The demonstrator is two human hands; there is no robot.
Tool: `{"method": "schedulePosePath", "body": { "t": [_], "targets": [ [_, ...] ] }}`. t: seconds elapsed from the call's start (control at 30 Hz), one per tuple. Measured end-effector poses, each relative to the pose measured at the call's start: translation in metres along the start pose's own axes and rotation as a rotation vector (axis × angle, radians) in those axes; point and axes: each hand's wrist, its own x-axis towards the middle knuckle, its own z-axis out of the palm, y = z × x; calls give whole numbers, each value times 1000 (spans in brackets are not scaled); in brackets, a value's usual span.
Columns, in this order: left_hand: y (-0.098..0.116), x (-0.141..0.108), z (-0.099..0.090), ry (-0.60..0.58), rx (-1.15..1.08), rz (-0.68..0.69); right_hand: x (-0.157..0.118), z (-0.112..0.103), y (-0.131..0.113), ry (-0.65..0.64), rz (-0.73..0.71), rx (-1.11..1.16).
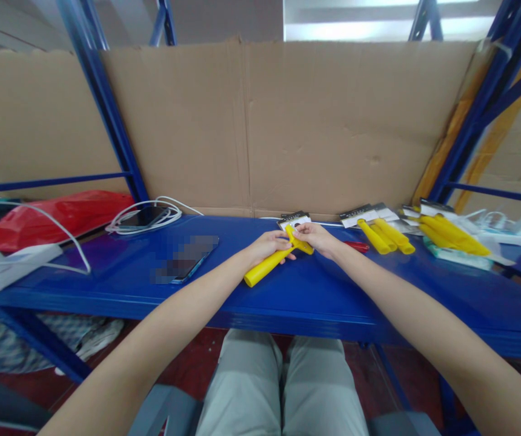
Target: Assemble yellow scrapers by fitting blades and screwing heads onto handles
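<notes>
A yellow T-shaped plastic tool (263, 271) with a thick, hollow-ended handle is between my hands over the blue tabletop. My left hand (269, 244) is closed round it where the handle meets the head. At the head's far side, the fingers of my right hand (318, 235) are pinched on it; finer detail there is too small to make out. Just behind my hands lies a black-and-white card (294, 219). A red object (357, 246) lies beside my right wrist, partly hidden.
More yellow handles (386, 235) with black-and-white cards lie to the right, and another yellow bunch (454, 235) rests farther right. A phone (194, 257) lies left, near a coiled white cable (145, 217) and a red bag (60, 219). Cardboard (288, 127) walls the back.
</notes>
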Motion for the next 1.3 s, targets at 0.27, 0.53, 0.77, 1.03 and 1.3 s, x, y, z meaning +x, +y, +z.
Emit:
{"method": "schedulePosePath", "body": {
  "t": [0.27,0.53,0.77,1.03,1.3],
  "targets": [
    [2,-1,1,-2,31,12,-2,-1,-3,1,9,10],
    [3,-2,0,-4,50,24,-2,-7,-5,-69,-50,2],
    [6,-3,0,-5,60,32,-1,-17,-12,87,-9,-46],
    [8,-3,1,63,16,29,10,-63,-13,132,-246,-844],
    [14,1,-11,241,41,62,-17,-97,-25,-115,217,-1384]
  ]
}}
